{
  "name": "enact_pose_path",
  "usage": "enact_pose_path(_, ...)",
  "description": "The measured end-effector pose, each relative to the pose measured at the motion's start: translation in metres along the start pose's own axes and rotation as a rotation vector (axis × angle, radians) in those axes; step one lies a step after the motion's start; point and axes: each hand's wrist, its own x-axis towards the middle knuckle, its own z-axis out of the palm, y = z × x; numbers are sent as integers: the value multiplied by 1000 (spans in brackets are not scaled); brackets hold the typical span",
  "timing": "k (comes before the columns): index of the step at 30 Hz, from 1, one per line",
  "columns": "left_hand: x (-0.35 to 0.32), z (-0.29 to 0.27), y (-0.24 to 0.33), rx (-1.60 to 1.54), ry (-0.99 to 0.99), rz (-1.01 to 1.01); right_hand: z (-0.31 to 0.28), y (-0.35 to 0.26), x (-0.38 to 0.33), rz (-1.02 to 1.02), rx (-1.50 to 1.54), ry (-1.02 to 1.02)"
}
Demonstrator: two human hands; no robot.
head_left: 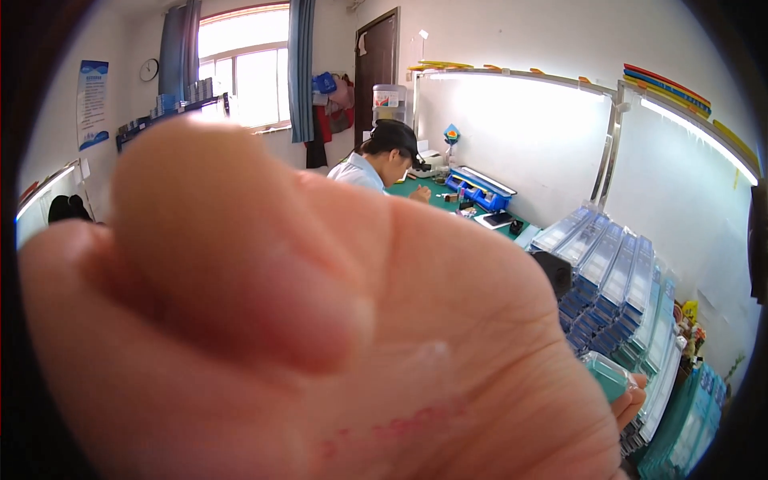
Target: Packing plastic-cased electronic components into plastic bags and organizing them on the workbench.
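My left hand (472, 320) is very close and blurred, filling most of the head view, with its palm turned toward me. Its fingers look curled in, and the bent thumb or finger stands up at the left. Over the palm lie faint reddish print marks and a see-through edge, too blurred to name. At the lower right, my right hand (632, 402) shows only in part, its fingers closed round the end of a clear plastic case with a green inside (608, 377). The rest of that hand is hidden behind the left one.
Stacked long clear plastic boxes (602, 260) stand at the right, with teal packs (686, 424) below them. A co-worker in a black cap (394, 134) bends over a green-topped table (416, 190) holding blue bins (480, 190). Lit white partitions (512, 132) stand behind.
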Motion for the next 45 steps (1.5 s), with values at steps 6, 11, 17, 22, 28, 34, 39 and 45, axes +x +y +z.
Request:
enact_pose_path(6,-16,-9,14,111,83,69,12,22,-17,73,62,-3)
enact_pose_path(11,-51,49,28,-2,235,-73,-25,24,-14,254,218,282)
enact_pose_path(17,-106,-32,81,67,-803,-711,-19,61,-34,-190,-658,-6)
enact_pose_path(22,-147,-36,120,70,-981,-1100,-22,48,-27,289,147,8)
enact_pose_path(28,-158,-56,130,-91,-899,-1379,8,36,-25,416,278,244)
enact_pose_path(34,-153,-55,135,-192,-725,-1509,5,24,-18,257,265,1)
enact_pose_path(39,-156,-52,136,-293,-632,-1641,-5,32,-13,209,279,-248)
enact_pose_path(45,-172,-68,127,-375,-729,-1748,-10,42,-20,257,638,-418)
